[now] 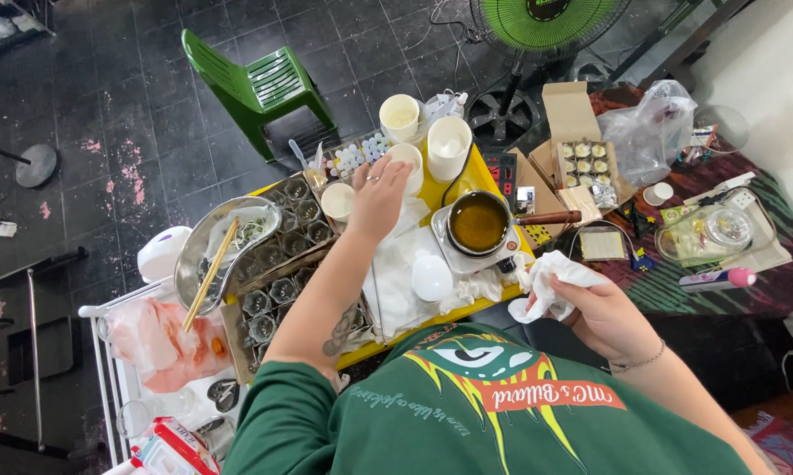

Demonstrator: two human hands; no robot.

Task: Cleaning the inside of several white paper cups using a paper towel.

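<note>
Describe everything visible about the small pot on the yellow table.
The pot is a small round metal saucepan with a straight brown handle pointing right. It stands upright on a pale square base near the middle of the yellow table, filled nearly to the rim with an amber-brown liquid. White cloth lies beside it on the left. Neither hand touches it: the left hand is at a white cup behind it, the right hand holds a crumpled tissue.
</note>
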